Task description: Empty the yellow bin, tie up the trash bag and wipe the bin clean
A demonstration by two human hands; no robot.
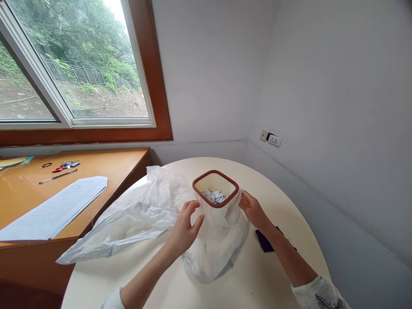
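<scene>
A small trash bin [215, 172] with a brown rim and cream inside stands on the round table, crumpled paper [215, 197] lying in it. A translucent white plastic bag [214, 244] hangs loosely around the bin's outside, below the rim. My left hand [186, 225] is at the bin's left side, its thumb apart from the curled fingers, close to the bag. On the right side my right hand [253, 209] has its fingers closed at the bag's upper edge, just under the rim. Another white plastic bag [144, 214] spreads out to the left.
The round cream table [277, 283] stands by the wall. A dark cloth-like item [264, 241] lies under my right forearm. On the wooden desk [122, 165] at left are papers [61, 210], a pen [58, 176] and keys [67, 165]. A wall socket [274, 140] sits behind.
</scene>
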